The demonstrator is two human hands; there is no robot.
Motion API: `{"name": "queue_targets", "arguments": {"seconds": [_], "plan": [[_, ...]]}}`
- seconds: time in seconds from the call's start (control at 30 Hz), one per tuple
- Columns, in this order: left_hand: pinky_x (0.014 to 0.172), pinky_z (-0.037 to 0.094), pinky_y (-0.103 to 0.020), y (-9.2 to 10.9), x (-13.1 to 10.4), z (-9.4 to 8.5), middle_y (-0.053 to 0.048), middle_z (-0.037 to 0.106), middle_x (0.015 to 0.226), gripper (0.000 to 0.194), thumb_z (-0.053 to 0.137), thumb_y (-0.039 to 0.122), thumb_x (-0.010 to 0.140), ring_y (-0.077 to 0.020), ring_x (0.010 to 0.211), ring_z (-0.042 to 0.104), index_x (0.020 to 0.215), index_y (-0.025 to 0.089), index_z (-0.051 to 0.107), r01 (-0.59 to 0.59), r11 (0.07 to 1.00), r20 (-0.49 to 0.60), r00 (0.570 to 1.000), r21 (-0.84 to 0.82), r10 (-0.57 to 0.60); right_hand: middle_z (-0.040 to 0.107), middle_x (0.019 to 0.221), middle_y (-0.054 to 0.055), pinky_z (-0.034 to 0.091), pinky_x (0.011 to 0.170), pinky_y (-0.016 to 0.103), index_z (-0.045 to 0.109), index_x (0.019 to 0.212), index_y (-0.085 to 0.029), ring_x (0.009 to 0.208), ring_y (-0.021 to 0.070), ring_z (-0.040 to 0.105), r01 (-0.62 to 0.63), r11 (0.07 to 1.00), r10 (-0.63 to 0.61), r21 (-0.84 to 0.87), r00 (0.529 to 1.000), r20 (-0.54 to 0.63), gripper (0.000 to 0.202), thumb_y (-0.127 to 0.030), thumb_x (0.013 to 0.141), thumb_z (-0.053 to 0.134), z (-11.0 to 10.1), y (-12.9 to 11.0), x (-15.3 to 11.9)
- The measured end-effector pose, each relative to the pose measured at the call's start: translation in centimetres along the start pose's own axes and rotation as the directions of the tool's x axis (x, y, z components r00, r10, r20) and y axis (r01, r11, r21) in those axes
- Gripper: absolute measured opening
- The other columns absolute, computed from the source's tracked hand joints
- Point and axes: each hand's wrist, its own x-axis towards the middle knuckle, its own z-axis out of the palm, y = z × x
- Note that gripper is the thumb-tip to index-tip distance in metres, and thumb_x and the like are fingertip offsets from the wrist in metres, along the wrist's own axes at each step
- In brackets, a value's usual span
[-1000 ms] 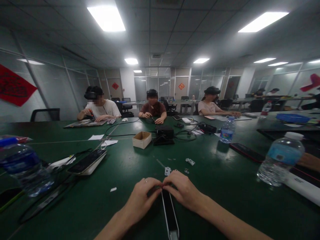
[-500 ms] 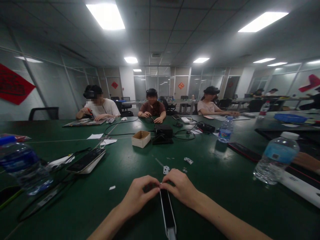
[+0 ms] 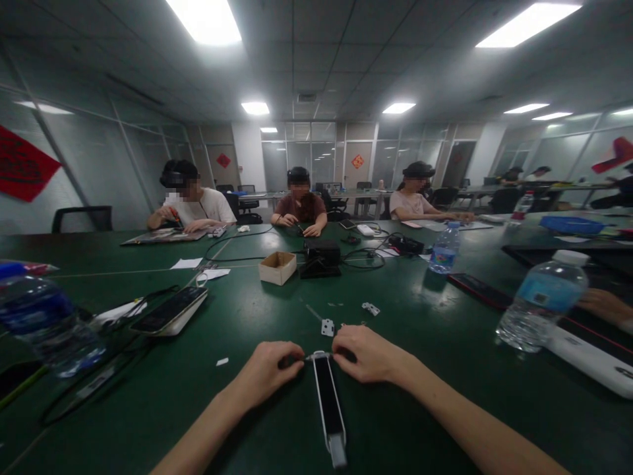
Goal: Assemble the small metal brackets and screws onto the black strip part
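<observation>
A long narrow black device with a pale metal frame (image 3: 328, 399) lies on the green table, between my two forearms. At its far end, my left hand (image 3: 271, 371) is pinched at the left side, and a small thin pale piece shows by its fingertips. My right hand (image 3: 366, 355) has its fingers curled together at the right side of the same end; what they hold, if anything, is too small to name. Just beyond lies a small white plate with holes (image 3: 327, 327), and another small white part (image 3: 370, 309) lies farther right.
An open cardboard box (image 3: 277, 269) and a black device (image 3: 320, 257) stand ahead. Phones (image 3: 171, 310) and a bottle (image 3: 47, 323) are at left. Bottles (image 3: 542, 300) (image 3: 445, 249) stand at right, near another person's hand (image 3: 606, 307). Several people sit across the table.
My hands have moved apart, left and right, uncovering the far end of the long device. The view has tilted slightly downward.
</observation>
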Motion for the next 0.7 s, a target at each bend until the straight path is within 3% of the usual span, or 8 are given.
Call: {"name": "queue_targets", "arguments": {"seconds": [0.33, 0.7], "plan": [[0.067, 0.046, -0.021, 0.3, 0.0, 0.3, 0.001, 0.071, 0.083, 0.017, 0.055, 0.025, 0.084, -0.0131, 0.071, 0.062, 0.094, 0.02, 0.067, 0.056, 0.998, -0.008, 0.998, -0.03, -0.056, 0.063, 0.088, 0.006, 0.046, 0.073, 0.029, 0.065, 0.091, -0.014, 0.081, 0.0174, 0.058, 0.0, 0.999, 0.0, 0.039, 1.0, -0.007, 0.015, -0.019, 0.089, 0.05, 0.2, -0.1, 0.1], [0.069, 0.048, -0.025, 1.3, 0.1, 0.1, -0.001, 0.074, 0.085, 0.02, 0.056, 0.029, 0.083, -0.0169, 0.075, 0.066, 0.091, 0.017, 0.07, 0.146, 0.972, -0.03, 0.988, -0.185, -0.154, 0.063, 0.087, 0.006, 0.048, 0.072, 0.03, 0.066, 0.091, -0.015, 0.08, 0.0171, 0.058, 0.022, 0.999, -0.021, 0.049, 0.999, -0.034, 0.015, -0.017, 0.088, 0.051, 0.4, 0.1, 0.1]]}}
